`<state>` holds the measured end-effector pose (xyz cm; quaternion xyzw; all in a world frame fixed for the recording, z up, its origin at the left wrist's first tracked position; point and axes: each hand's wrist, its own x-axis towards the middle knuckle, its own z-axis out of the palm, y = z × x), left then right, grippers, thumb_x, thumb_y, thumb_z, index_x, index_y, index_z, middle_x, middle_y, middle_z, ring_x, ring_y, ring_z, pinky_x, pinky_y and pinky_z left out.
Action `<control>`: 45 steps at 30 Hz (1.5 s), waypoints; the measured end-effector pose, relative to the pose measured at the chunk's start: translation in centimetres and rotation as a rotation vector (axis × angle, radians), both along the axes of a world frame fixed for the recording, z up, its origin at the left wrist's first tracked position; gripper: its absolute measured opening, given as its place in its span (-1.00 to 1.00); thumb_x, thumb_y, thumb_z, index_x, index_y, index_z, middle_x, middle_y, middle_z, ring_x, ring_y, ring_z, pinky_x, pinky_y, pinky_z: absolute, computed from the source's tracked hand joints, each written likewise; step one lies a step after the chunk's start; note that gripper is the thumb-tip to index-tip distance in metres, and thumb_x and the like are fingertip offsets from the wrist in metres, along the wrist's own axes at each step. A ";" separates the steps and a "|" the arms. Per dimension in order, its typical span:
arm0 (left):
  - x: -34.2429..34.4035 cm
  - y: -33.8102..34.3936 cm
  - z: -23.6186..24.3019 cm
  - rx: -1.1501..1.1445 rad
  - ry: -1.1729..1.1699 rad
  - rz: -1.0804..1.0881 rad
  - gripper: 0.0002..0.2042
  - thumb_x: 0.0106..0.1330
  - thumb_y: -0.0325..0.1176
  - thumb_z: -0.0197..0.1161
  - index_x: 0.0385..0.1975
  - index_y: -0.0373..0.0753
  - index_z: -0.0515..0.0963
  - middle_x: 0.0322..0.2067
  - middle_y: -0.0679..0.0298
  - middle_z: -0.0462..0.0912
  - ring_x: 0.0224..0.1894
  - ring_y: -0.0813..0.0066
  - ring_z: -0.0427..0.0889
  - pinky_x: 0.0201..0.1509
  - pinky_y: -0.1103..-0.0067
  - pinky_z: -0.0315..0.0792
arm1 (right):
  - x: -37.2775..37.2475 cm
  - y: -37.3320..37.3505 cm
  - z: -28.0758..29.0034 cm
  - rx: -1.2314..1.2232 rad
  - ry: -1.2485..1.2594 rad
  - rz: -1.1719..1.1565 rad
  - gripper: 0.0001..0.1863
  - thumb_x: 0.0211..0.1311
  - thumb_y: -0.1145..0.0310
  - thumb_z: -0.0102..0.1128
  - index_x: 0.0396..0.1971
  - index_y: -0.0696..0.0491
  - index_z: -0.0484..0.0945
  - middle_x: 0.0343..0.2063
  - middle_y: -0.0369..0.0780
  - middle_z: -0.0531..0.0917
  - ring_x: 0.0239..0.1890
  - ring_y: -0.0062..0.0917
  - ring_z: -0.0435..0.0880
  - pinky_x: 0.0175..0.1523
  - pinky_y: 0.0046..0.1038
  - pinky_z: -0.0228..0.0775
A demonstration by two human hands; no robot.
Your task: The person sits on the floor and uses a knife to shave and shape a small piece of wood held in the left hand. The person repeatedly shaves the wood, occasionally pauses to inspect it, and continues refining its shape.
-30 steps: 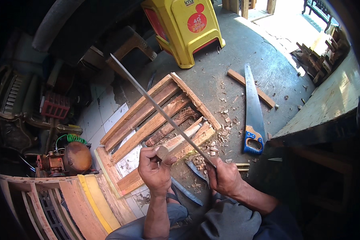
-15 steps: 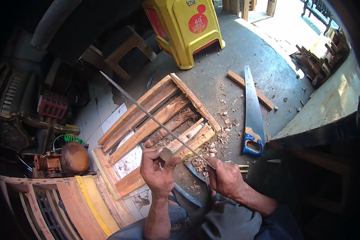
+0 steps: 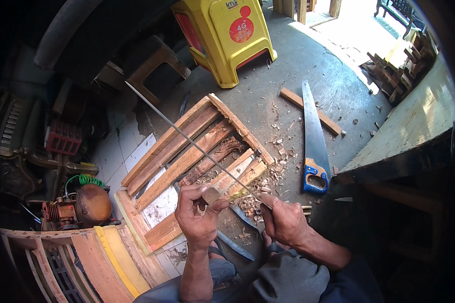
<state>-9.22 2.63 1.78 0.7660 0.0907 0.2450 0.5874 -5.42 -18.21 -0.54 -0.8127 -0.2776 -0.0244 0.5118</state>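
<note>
In my left hand [image 3: 196, 217] is a small brown block [image 3: 211, 196] with a blunt, roundish end, pinched between thumb and fingers. My right hand [image 3: 287, 222] is closed around the near end of a long, thin grey metal rod [image 3: 187, 137]. The rod slants up to the far left and passes just beyond the block; whether they touch I cannot tell. Below the rod, a wooden frame with several slats [image 3: 179, 151] lies on the floor. Its near right slats are partly hidden behind my hands.
A handsaw [image 3: 313, 136] lies on the floor to the right, across a wooden strip [image 3: 311, 112]. Wood shavings [image 3: 247, 206] litter the floor. A yellow plastic stool [image 3: 222, 40] stands at the back, a compressor [image 3: 93, 202] at left, and a pale board [image 3: 404, 121] at right.
The scene has shifted slightly left in view. The rod's far tip has risen a little, and both hands keep their holds.
</note>
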 end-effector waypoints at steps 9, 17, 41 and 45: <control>0.4 0.5 0.0 0.091 -0.054 -0.014 -0.54 0.00 -0.32 0.65 -0.14 -0.27 0.58 -0.18 0.30 0.63 -0.36 0.73 0.42 -0.33 0.74 0.32 | -0.1 -0.4 -2.2 -0.014 0.028 -0.036 -0.87 0.42 0.36 0.11 -0.24 0.08 0.41 -0.68 0.03 0.56 -0.61 0.01 0.63 -0.54 -0.06 0.42; 0.3 1.1 0.5 0.059 -0.020 -0.102 -0.50 -0.03 -0.44 0.62 -0.08 -0.29 0.54 -0.08 0.17 0.62 0.00 0.42 0.63 0.10 0.57 0.49 | 0.4 -1.2 -2.3 -0.080 0.053 0.013 -0.84 0.35 0.38 0.13 -0.25 0.13 0.40 -0.61 0.07 0.61 -0.54 0.03 0.66 -0.45 -0.06 0.50; 0.7 0.2 0.3 0.029 -0.062 0.026 -0.54 0.02 -0.47 0.63 -0.13 -0.31 0.51 -0.13 0.22 0.58 -0.16 0.59 0.59 -0.11 0.67 0.51 | 0.6 0.6 -2.5 -0.097 -0.012 -0.030 -0.87 0.35 0.46 0.18 -0.19 0.11 0.43 -0.65 -0.01 0.57 -0.62 -0.07 0.64 -0.55 -0.13 0.43; 0.7 0.5 0.1 0.040 -0.091 0.057 -0.58 0.12 -0.49 0.57 -0.12 -0.31 0.44 -0.15 0.29 0.54 -0.23 0.66 0.56 -0.20 0.74 0.50 | 0.7 0.6 -2.8 -0.224 0.127 -0.082 -0.81 0.28 0.53 0.21 -0.14 0.12 0.46 -0.60 -0.02 0.61 -0.61 -0.08 0.65 -0.53 -0.16 0.46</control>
